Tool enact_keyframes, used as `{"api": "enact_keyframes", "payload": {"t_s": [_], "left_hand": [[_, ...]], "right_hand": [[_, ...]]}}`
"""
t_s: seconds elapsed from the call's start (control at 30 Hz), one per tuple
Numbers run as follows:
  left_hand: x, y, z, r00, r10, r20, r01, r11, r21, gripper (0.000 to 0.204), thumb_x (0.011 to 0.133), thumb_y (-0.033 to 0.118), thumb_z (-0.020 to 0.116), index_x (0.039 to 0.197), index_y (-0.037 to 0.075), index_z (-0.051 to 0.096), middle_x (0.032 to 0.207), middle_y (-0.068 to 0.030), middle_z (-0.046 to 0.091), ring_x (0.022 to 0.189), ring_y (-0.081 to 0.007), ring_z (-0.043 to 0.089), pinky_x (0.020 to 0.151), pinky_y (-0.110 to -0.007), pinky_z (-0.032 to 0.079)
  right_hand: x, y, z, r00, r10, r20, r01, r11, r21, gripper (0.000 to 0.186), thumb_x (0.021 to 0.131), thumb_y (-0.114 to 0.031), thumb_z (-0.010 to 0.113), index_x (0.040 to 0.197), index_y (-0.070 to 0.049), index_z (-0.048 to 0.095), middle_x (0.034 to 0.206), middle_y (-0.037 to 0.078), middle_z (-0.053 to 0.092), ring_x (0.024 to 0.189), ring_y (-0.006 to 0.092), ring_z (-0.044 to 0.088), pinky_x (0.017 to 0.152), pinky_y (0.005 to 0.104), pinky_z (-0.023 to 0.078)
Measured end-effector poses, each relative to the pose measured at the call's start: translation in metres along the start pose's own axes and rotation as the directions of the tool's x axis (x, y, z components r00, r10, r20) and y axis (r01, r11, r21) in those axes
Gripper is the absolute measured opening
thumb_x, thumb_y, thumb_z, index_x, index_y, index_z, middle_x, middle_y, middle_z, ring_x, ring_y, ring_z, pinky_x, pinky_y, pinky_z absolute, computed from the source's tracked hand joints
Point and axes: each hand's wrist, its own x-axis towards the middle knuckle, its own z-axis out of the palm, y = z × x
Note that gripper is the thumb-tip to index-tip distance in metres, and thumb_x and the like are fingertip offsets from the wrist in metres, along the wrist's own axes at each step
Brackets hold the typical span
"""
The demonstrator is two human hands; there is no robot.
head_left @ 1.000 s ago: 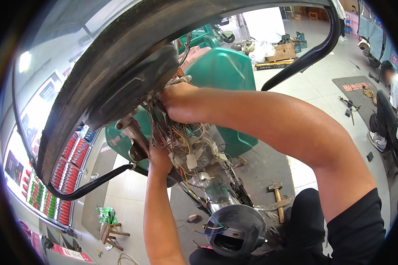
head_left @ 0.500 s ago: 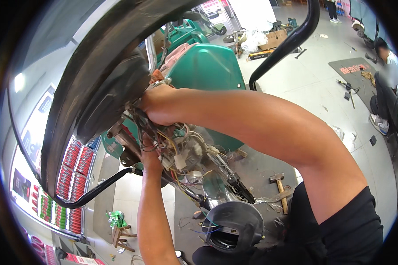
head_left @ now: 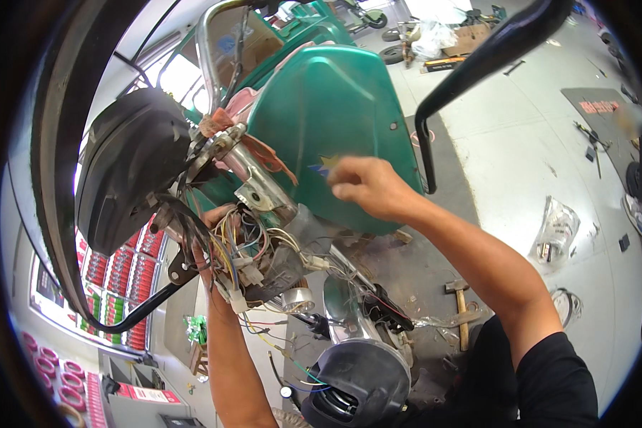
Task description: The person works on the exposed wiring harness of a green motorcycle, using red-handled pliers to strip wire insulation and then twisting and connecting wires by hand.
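Note:
A green front panel (head_left: 321,121) of a stripped vehicle stands before me, beside a bare metal steering column (head_left: 253,175). Loose coloured wires with white connectors (head_left: 246,274) hang off its front. Among them, my left hand (head_left: 215,215) has its fingers closed around the wires; the strands partly hide it. My right hand (head_left: 367,187) hovers in front of the green panel, away from the wires, fingers curled in. Whether it holds anything small is hidden. A black plastic housing (head_left: 132,171) is left of the wires. Below hangs a round black lamp shell (head_left: 367,378) with thin wires.
A black bar (head_left: 471,78) curves along the upper right, and another bar (head_left: 139,317) crosses at lower left. On the floor lie a hammer (head_left: 462,314) and a clear plastic bag (head_left: 558,228). Shelves of red-packed goods (head_left: 114,264) stand at left.
My right hand has pulled back from the steering column to the right, in front of the green panel. My left hand remains at the wires. The view has shifted, showing more of the column.

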Motion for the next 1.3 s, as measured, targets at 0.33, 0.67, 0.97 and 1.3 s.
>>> {"api": "enact_keyframes", "payload": {"t_s": [0.33, 0.67, 0.97, 1.3], "left_hand": [[0.0, -0.021, -0.013, 0.998, -0.054, -0.013, 0.053, 0.996, -0.065, 0.035, 0.106, 0.028, 0.061, 0.124, -0.001, 0.069, 0.112, -0.0092, 0.073, 0.099, -0.0165, 0.07, 0.087, -0.028, 0.057], [0.004, -0.036, -0.007, 0.991, -0.133, 0.031, 0.136, 0.984, -0.113, 0.049, 0.109, 0.042, 0.054, 0.132, 0.0, 0.066, 0.115, -0.0092, 0.073, 0.097, -0.0156, 0.071, 0.08, -0.029, 0.058], [-0.013, -0.019, 0.015, 0.903, -0.365, -0.225, 0.334, 0.928, -0.164, 0.034, 0.109, 0.031, 0.058, 0.131, 0.008, 0.069, 0.108, -0.0057, 0.075, 0.093, -0.0149, 0.071, 0.078, -0.031, 0.057], [0.003, -0.02, 0.019, 0.916, -0.366, -0.167, 0.315, 0.91, -0.269, 0.033, 0.108, 0.013, 0.047, 0.125, 0.001, 0.073, 0.107, -0.0055, 0.073, 0.088, -0.0142, 0.067, 0.075, -0.03, 0.054]], "right_hand": [[0.026, 0.046, 0.032, 0.952, 0.245, 0.185, -0.261, 0.963, 0.069, 0.023, 0.1, -0.012, 0.07, 0.119, -0.001, 0.073, 0.107, 0.009, 0.075, 0.105, 0.0184, 0.07, 0.094, 0.035, 0.056], [0.066, 0.02, 0.072, 0.917, 0.172, 0.361, -0.336, 0.822, 0.461, 0.015, 0.104, -0.01, 0.067, 0.118, -0.008, 0.07, 0.101, -0.003, 0.071, 0.082, 0.0072, 0.06, 0.076, 0.0255, 0.046], [0.086, 0.009, 0.077, 0.884, 0.201, 0.422, -0.422, 0.731, 0.536, 0.032, 0.099, -0.016, 0.076, 0.129, -0.008, 0.068, 0.107, 0.002, 0.072, 0.092, 0.0123, 0.07, 0.078, 0.03, 0.057], [0.111, 0.014, 0.078, 0.829, 0.111, 0.548, -0.443, 0.729, 0.523, 0.04, 0.09, -0.008, 0.081, 0.127, -0.01, 0.069, 0.106, 0.001, 0.073, 0.093, 0.0136, 0.071, 0.081, 0.0346, 0.059]]}}
